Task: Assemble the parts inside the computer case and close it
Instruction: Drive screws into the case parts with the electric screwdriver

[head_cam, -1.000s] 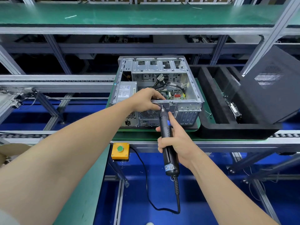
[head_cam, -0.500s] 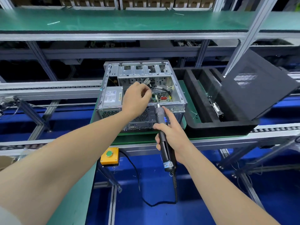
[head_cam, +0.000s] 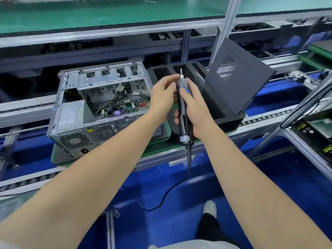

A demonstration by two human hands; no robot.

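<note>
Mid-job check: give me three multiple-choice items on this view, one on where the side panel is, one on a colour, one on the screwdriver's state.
1. Where is the black side panel?
A. Leaning in the foam tray, right of the computer case
B. Fitted on the case
C. Flat on the floor

2. What colour is the pallet under the case?
A. Red
B. Green
C. Yellow

3. How is the screwdriver?
A. Lying in the tray
B. Driving a screw into the case
C. Held upright, clear of the case

Answers:
1 A: the panel stands tilted in the tray and the case is open.
2 B: a green edge shows below the case.
3 C: the right hand grips it, the left hand pinches its collar, and the bit points up.
</note>
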